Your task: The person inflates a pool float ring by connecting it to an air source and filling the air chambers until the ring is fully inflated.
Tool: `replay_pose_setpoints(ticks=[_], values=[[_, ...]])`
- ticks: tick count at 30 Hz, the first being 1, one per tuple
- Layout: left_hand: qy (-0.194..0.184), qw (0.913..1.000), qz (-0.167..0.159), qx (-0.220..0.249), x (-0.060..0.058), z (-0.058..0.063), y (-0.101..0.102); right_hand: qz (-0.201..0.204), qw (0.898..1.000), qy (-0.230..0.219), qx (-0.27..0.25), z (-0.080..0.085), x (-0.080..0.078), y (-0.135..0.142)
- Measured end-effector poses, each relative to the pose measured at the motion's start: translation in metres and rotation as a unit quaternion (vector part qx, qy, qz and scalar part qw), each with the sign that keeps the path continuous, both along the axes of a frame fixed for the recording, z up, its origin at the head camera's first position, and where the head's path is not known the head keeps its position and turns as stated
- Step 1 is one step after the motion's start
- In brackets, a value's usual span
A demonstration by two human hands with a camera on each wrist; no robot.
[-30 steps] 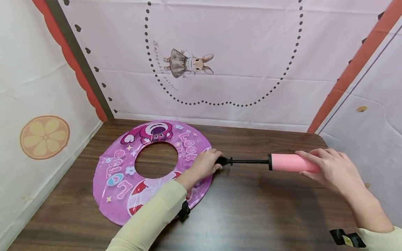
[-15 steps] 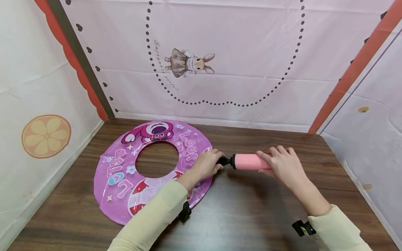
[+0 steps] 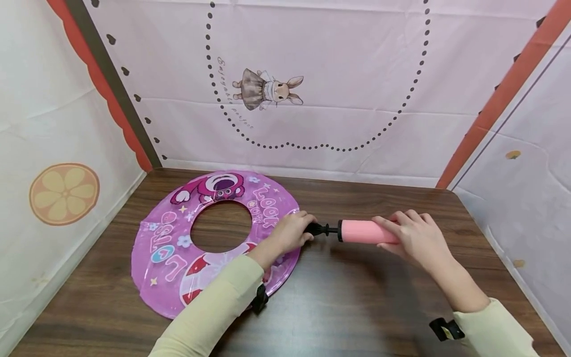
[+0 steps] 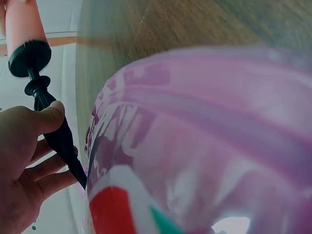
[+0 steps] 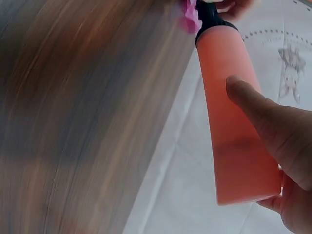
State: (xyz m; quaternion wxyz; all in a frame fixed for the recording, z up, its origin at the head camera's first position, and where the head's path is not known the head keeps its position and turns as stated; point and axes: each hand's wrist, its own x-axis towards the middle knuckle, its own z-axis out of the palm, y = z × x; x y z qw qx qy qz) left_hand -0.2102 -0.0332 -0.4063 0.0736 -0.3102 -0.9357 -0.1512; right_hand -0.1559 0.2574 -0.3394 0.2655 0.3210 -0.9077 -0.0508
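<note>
A pink hand pump point(image 3: 362, 231) lies crosswise over the table, joined to the right side of a purple printed swim ring point(image 3: 171, 240). My left hand point(image 3: 292, 232) holds the pump's tapered black end point(image 4: 59, 136) right at the ring's edge, thumb on one side and fingers on the other in the left wrist view. Around the far end of the pink barrel point(image 5: 231, 117) my right hand point(image 3: 419, 240) has its grip, the thumb along the side. A short length of black rod point(image 3: 333, 230) shows between barrel and black end. The ring looks partly filled, with creases along its seam.
The dark wooden table point(image 3: 339, 307) reaches to a pale printed cloth point(image 3: 357, 89) hung along its back and sides. A black strap mount point(image 3: 446, 329) sits on the right wrist, another point(image 3: 259, 299) on the left.
My right hand pushed the barrel left, from a long exposed rod to almost none, then drew back slightly right, baring a little rod. My left hand and the ring stay in place.
</note>
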Motion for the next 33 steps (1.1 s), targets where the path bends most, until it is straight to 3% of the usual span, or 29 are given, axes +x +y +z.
replay_pose_setpoints(ticks=[8,13,20,23,29,33], values=[[0.004,1.0,0.002,-0.008,0.0,-0.001,0.002,-0.042,0.999,-0.023,-0.025,0.016,0.015,0.044],[-0.002,1.0,0.003,0.001,0.0,-0.001,0.002,-0.044,0.998,-0.026,-0.036,0.024,0.02,0.061],[0.007,0.9999,-0.002,0.007,-0.001,-0.001,0.0,-0.005,1.0,0.002,-0.005,0.01,0.006,0.021],[0.017,0.9999,0.002,-0.004,0.001,-0.002,0.0,0.006,1.0,-0.006,0.007,0.002,-0.002,0.003],[0.041,0.999,0.007,-0.014,0.002,-0.004,0.003,0.002,1.0,-0.006,0.011,-0.008,-0.009,-0.019],[0.033,0.9994,0.008,-0.005,0.001,-0.004,0.004,-0.006,1.0,0.006,0.016,-0.013,-0.009,-0.028]])
